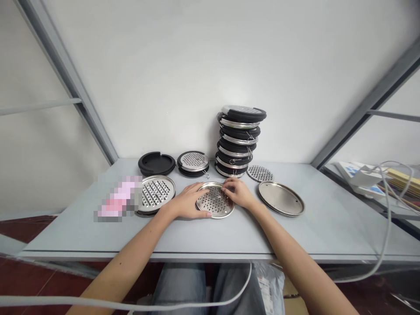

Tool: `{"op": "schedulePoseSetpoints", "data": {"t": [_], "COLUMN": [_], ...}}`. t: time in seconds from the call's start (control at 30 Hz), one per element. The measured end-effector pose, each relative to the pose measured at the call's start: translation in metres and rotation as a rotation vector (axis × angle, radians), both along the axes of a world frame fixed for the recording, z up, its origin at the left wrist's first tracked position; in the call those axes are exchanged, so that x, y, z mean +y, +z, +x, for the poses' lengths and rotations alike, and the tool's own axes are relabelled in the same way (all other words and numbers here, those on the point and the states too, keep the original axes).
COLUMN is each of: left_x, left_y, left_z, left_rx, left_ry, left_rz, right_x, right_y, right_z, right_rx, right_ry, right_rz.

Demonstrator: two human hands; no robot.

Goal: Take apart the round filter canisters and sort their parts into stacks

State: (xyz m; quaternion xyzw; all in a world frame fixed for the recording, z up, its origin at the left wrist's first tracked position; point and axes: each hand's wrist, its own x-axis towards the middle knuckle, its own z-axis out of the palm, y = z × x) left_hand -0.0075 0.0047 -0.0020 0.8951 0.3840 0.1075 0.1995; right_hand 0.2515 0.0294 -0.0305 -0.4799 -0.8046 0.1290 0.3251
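Note:
A round perforated steel disc (215,202) lies flat on the grey table (203,236) in front of me. My left hand (187,203) curls round its left rim, thumb along the near edge. My right hand (239,192) grips the far right rim with bent fingers. Both hands hold the disc against the tabletop.
Left of the disc lies another perforated disc (155,193) on a black base. Behind stand a black ring (156,163), an assembled grater (193,162) and a tall stack of assembled ones (239,141). A small perforated disc (260,173) and a plain steel lid (281,198) lie to the right.

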Motion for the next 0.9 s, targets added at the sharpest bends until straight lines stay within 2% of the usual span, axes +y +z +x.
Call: {"op": "schedulePoseSetpoints", "data": {"t": [0.43,0.7,0.9], "left_x": [0.0008,0.0017,0.0007], "left_y": [0.0006,0.0,0.0035], "left_z": [0.0004,0.0012,0.0029], "left_rx": [-0.008,-0.037,-0.055], "left_ry": [-0.021,-0.019,-0.037], "left_rz": [0.012,0.011,0.026], "right_x": [0.0025,-0.003,-0.0046], "right_y": [0.0013,0.0078,0.0088], "right_z": [0.0018,-0.0021,-0.0016], "right_rx": [0.046,0.078,0.026], "right_ry": [-0.002,0.004,-0.021], "right_rz": [-0.107,-0.077,-0.075]}}
